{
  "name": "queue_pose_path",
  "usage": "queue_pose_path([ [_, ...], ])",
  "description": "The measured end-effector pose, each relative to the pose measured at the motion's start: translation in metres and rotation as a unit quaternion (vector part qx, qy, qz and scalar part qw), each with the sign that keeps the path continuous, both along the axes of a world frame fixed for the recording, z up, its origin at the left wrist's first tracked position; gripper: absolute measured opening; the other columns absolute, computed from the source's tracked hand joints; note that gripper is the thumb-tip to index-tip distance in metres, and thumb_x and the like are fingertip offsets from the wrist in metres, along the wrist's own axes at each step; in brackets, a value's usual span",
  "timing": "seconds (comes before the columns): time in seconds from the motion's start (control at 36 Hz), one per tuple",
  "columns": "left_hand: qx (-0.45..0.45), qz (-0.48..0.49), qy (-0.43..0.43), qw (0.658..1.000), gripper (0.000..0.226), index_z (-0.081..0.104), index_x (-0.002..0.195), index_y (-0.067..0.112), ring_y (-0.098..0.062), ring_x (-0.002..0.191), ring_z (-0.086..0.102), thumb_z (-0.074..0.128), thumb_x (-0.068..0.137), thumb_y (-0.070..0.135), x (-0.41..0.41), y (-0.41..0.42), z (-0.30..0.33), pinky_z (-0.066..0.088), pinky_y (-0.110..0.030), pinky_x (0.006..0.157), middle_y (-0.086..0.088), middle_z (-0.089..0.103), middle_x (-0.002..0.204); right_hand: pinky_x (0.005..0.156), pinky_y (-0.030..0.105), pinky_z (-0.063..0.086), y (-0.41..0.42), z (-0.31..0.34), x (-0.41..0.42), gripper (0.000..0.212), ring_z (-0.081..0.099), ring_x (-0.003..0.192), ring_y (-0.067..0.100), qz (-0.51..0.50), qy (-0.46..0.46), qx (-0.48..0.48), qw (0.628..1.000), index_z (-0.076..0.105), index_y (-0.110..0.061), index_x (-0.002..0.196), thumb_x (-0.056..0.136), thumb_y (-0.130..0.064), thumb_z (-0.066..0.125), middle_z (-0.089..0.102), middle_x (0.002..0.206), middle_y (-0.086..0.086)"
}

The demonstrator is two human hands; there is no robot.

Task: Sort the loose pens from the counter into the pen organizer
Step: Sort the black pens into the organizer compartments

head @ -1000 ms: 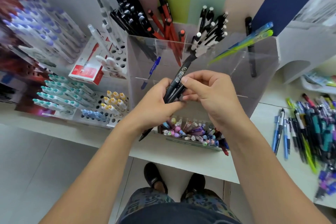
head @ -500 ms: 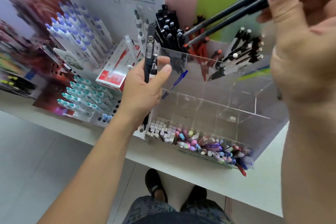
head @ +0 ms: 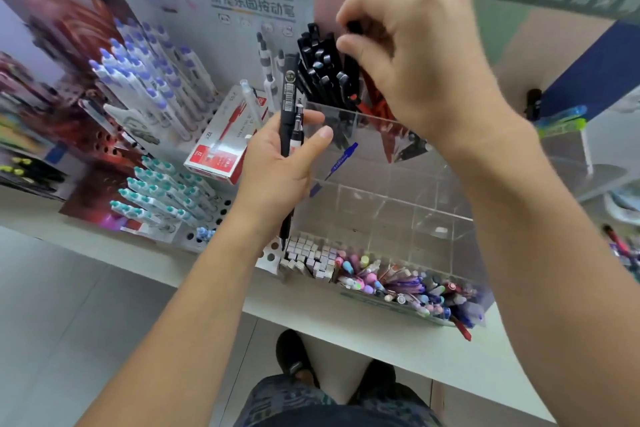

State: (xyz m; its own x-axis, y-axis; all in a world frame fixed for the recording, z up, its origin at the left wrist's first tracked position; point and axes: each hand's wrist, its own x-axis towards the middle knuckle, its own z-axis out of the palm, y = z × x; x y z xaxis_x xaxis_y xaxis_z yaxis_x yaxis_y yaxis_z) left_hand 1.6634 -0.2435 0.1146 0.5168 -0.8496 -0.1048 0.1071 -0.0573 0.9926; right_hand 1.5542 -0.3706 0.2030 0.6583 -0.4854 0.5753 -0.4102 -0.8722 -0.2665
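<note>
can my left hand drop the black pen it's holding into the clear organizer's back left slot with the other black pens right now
Probably not yet. The left hand grips its black pen right beside the clear organizer, but the right hand hovers over that slot's black pens, pinching one.

Bright even light; motion blur at edges; wide-angle distortion.

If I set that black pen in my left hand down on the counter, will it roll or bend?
The black pen looks straight and rigid, so likely stiff. Its round barrel could roll, though its clip should stop that. Probably light: the left hand holds it easily.
</note>
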Motion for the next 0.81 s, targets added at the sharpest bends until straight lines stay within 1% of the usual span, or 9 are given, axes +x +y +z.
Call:
queue_pose_path([
  [0.08,0.008,-0.016,0.022,1.0,0.014,0.062,0.109,0.02,-0.007,0.038,0.033,0.067,0.097,0.015,0.0,0.002,-0.001,0.034,-0.015,0.04,0.014,0.042,0.048,0.095,0.039,0.05,-0.004,-0.008,0.01,0.025,0.063,0.107,0.029,-0.02,0.084,0.027,0.996,0.073,-0.016,0.12,0.097,-0.023,0.066,0.071,0.114,0.009],
  [0.17,0.009,-0.041,0.043,0.998,0.02,0.061,0.111,0.02,-0.005,0.039,0.036,0.066,0.096,0.008,0.001,0.005,-0.004,0.03,-0.018,0.039,0.012,0.043,0.051,0.093,0.038,0.055,-0.007,-0.009,0.016,0.025,0.068,0.1,0.032,-0.056,0.121,0.09,0.987,0.074,-0.023,0.121,0.097,-0.018,0.067,0.068,0.121,0.008],
  [0.31,-0.009,-0.098,0.175,0.98,0.026,0.051,0.111,0.012,-0.01,0.043,0.032,0.051,0.085,0.012,0.0,0.01,-0.009,0.026,-0.02,0.038,0.003,0.048,0.064,0.098,0.037,0.054,-0.009,-0.002,0.016,0.036,0.068,0.101,0.025,-0.054,0.117,0.158,0.979,0.072,-0.024,0.124,0.089,-0.013,0.076,0.069,0.119,0.005],
  [0.39,-0.019,-0.138,0.213,0.967,0.038,0.044,0.118,0.013,-0.011,0.045,0.033,0.046,0.08,0.014,-0.001,0.014,-0.011,0.026,-0.021,0.037,-0.001,0.047,0.068,0.092,0.035,0.056,0.001,0.0,-0.004,0.041,0.066,0.096,0.017,-0.057,0.077,0.152,0.984,0.069,-0.021,0.128,0.09,-0.006,0.07,0.07,0.112,0.0],
  [0.5,0.014,-0.197,0.178,0.964,0.032,0.051,0.113,0.012,-0.012,0.044,0.032,0.055,0.08,0.013,-0.01,0.022,-0.017,0.026,-0.021,0.037,-0.002,0.046,0.071,0.071,0.025,0.056,0.04,-0.021,-0.047,0.018,0.065,0.071,0.008,-0.053,-0.086,0.171,0.98,0.077,-0.017,0.105,0.091,-0.014,0.065,0.073,0.085,-0.006],
  [0.61,0.043,-0.271,0.128,0.953,0.029,0.053,0.115,0.013,-0.012,0.043,0.034,0.06,0.088,0.011,-0.026,0.023,-0.027,0.026,-0.021,0.038,-0.008,0.044,0.073,0.062,0.03,0.052,0.064,-0.075,-0.068,0.028,0.06,0.06,0.004,-0.084,-0.102,0.4,0.907,0.078,-0.019,0.093,0.087,-0.046,0.073,0.072,0.071,-0.011],
  [0.67,0.068,-0.311,0.094,0.943,0.032,0.05,0.123,0.01,-0.011,0.044,0.037,0.062,0.094,0.006,-0.034,0.02,-0.03,0.025,-0.022,0.039,-0.003,0.049,0.07,0.056,0.023,0.042,0.064,-0.095,-0.075,0.029,0.05,0.053,0.003,-0.094,-0.125,0.497,0.854,0.075,-0.008,0.088,0.091,-0.037,0.074,0.063,0.061,-0.011],
  [0.72,0.094,-0.345,0.061,0.932,0.039,0.05,0.132,0.015,-0.012,0.047,0.04,0.062,0.097,0.003,-0.044,0.017,-0.034,0.028,-0.024,0.042,0.002,0.054,0.067,0.05,0.022,0.035,0.062,-0.105,-0.082,0.033,0.042,0.052,0.008,-0.086,-0.2,0.587,0.78,0.067,0.007,0.087,0.094,-0.025,0.072,0.052,0.064,0.007],
  [0.81,0.12,-0.353,0.028,0.927,0.036,0.053,0.126,0.016,-0.014,0.048,0.042,0.066,0.095,0.005,-0.055,0.012,-0.038,0.029,-0.028,0.046,0.0,0.056,0.069,0.048,0.019,0.042,0.058,-0.104,-0.1,0.019,0.05,0.055,0.008,-0.101,-0.318,0.606,0.722,0.067,-0.005,0.083,0.097,-0.018,0.067,0.056,0.066,0.003],
])
